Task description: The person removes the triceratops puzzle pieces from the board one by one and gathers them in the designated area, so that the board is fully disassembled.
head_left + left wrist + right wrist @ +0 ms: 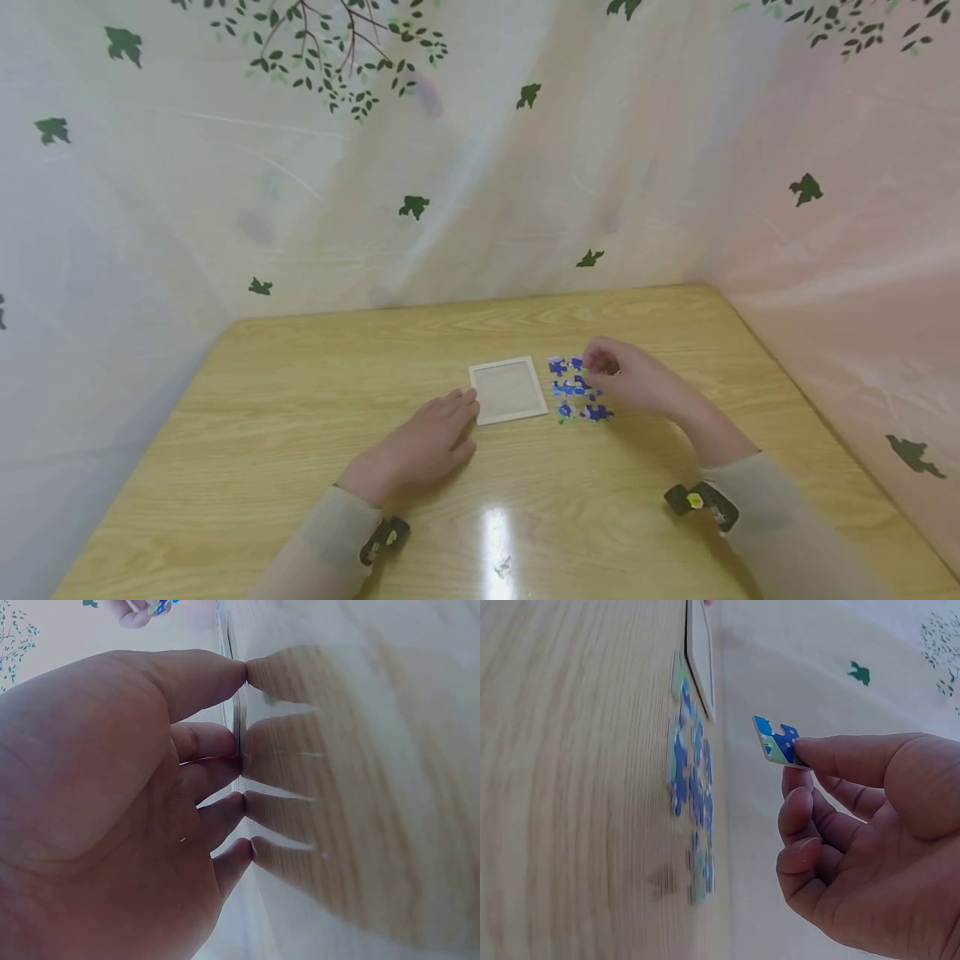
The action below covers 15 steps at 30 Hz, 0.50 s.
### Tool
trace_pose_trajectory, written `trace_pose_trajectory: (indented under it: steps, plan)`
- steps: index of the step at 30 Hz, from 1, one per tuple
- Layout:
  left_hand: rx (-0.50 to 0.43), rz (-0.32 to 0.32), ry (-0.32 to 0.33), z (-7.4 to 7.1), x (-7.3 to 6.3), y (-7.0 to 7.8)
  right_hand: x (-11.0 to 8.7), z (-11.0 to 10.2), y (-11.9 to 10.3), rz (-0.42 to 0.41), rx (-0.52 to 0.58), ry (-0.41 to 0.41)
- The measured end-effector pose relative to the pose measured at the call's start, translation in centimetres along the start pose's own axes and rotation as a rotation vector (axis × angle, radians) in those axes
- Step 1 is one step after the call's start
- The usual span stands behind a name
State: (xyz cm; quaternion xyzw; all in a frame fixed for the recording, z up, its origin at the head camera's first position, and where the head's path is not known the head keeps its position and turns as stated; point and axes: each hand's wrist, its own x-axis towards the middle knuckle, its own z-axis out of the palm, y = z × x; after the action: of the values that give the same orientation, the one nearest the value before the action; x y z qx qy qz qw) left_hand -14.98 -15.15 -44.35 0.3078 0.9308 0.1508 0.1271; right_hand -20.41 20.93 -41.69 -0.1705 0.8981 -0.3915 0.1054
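Between thumb and fingers my right hand [633, 377] pinches a blue and green jigsaw puzzle piece [778, 742], lifted off the table in the right wrist view. Below and beside that hand, several blue puzzle pieces [566, 388] lie in loose rows. To their left is a white square puzzle frame [510, 417], flat on the wood with a bare inside. My left hand [420, 442] rests its fingertips on the table at the frame's left edge. In the left wrist view its fingers are spread and gently bent, with nothing gripped.
Everything lies on a wooden table [315, 392] with a glossy top. A pale curtain [480, 167] with leaf prints hangs behind it, and another pinkish sheet [862, 250] runs along the right side. Both forearms wear wrist cameras.
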Motion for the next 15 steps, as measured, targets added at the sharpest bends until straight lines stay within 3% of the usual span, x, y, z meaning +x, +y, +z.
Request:
trace_pose_trajectory:
  steps: [15]
  plan:
    - [0.0, 0.0, -0.003, 0.1, 0.2, -0.1, -2.1, -2.3, 2.4, 0.006, 0.035, -0.045]
